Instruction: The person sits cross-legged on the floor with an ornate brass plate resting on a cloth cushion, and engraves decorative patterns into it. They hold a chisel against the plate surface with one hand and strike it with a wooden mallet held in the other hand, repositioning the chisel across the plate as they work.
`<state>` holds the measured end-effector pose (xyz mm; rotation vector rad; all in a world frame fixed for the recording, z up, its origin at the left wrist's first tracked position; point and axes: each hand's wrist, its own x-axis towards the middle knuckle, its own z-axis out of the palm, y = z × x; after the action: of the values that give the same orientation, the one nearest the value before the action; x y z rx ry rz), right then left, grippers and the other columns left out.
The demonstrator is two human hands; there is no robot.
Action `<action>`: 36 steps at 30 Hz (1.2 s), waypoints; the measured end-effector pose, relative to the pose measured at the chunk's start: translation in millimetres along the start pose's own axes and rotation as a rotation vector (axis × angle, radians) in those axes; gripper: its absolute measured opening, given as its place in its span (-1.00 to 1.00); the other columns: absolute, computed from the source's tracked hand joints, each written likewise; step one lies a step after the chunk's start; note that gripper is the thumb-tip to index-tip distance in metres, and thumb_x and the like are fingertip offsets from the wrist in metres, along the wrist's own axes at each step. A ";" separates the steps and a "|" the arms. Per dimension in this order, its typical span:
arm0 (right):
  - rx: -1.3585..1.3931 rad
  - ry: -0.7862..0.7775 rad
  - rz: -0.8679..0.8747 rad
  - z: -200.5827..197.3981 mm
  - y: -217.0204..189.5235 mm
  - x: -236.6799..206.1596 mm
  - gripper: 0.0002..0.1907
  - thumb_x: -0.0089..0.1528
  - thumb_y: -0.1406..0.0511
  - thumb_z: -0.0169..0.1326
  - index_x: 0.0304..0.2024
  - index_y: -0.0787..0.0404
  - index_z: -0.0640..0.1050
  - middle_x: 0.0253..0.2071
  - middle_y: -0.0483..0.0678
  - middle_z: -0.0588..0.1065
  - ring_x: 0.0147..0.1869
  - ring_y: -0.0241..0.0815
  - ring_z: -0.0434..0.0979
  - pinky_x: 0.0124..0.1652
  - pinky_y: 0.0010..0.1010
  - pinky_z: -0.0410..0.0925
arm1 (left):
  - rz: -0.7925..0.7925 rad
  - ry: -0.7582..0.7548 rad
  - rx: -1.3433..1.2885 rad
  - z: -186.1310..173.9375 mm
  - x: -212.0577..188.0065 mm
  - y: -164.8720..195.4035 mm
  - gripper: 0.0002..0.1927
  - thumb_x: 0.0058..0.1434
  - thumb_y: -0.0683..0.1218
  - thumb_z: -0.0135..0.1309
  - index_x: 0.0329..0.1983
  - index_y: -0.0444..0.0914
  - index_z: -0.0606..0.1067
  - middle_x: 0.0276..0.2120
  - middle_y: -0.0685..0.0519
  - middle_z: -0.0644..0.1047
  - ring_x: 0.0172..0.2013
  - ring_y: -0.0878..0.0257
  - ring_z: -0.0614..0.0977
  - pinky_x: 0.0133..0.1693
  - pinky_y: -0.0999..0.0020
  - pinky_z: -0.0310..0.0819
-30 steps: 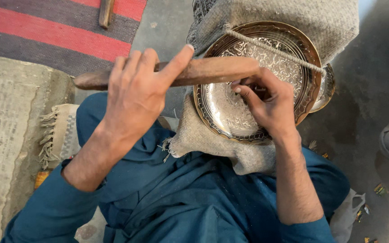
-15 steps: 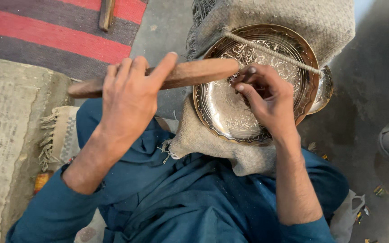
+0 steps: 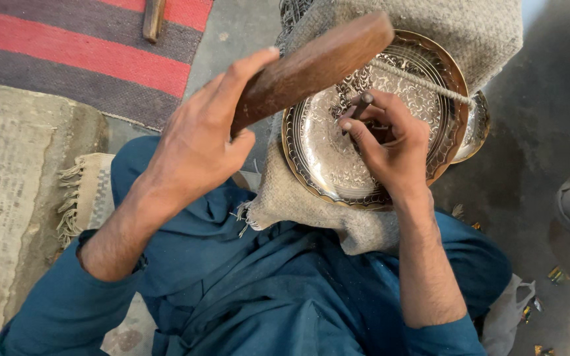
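The left hand (image 3: pixel 196 148) is gripping one wooden mallet (image 3: pixel 311 66), fingers clenched round its near end, and it's swinging differently now: half a second back the mallet was lying nearly level across the top of the plate, now its far end is tipping up over the plate's upper left rim. The right hand (image 3: pixel 390 148) is sitting pretty much where it was, pinching one small dark punch (image 3: pixel 359 105) between fingertips and pressing it onto the plate (image 3: pixel 324 158). That's one round engraved metal plate, silvery inside with a coppery rim, lying on a grey woven cloth (image 3: pixel 298 198) across the lap. A second shiny dish edge (image 3: pixel 475 128) is peeking out on the right. One twisted cord (image 3: pixel 430 82) is crossing the plate's top. No packages or labels anywhere, just a red and grey striped rug (image 3: pixel 80 59) at upper left with one wooden stick (image 3: pixel 153 18) on it.
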<state>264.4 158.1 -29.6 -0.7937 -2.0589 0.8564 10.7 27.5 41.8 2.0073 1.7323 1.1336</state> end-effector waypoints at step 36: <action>-0.053 -0.014 0.070 -1.5 1.1 0.4 -0.70 0.29 0.39 0.37 0.03 0.25 0.57 -0.32 -0.15 0.59 -0.28 -0.46 0.52 -0.31 -0.60 0.38 | 0.111 0.089 0.389 9.6 3.7 -1.1 -0.23 0.20 -0.31 0.09 0.48 -0.08 0.24 -0.15 -0.04 0.40 -0.11 -0.04 0.50 -0.02 0.02 0.40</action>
<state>265.6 159.5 -29.6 -0.8951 -2.0835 0.8508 16.6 34.0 36.2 2.3317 2.0397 0.9906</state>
